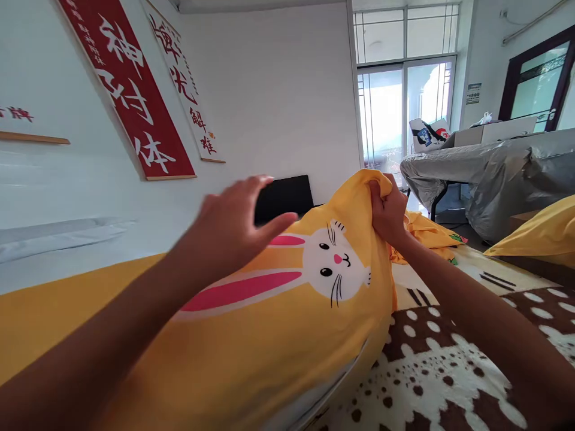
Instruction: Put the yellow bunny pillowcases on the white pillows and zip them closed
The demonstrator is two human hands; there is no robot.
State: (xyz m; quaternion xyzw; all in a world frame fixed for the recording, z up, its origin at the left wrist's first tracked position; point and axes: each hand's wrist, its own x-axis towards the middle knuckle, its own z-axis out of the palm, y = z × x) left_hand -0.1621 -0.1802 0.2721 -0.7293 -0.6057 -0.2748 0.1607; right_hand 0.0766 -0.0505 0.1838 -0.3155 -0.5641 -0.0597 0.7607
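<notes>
A long yellow pillowcase [278, 335] with a printed white rabbit [335, 263] stretches across the middle of the view. Its far right corner is raised, and my right hand [390, 212] is wrapped round the bunched cloth there. My left hand [231, 218] hovers over the rabbit's ears with the fingers apart and nothing in them; it is slightly blurred. Along the near lower edge the case gapes in a slit, where white filling [309, 398] shows.
Beneath lies a brown and cream patterned blanket [431, 371]. Crumpled yellow cloth [426, 233] sits beyond my right hand, and another yellow piece [539, 230] is at the right. Behind stand a plastic-covered table [485, 158] with boxes and a black panel [285, 200] by the wall.
</notes>
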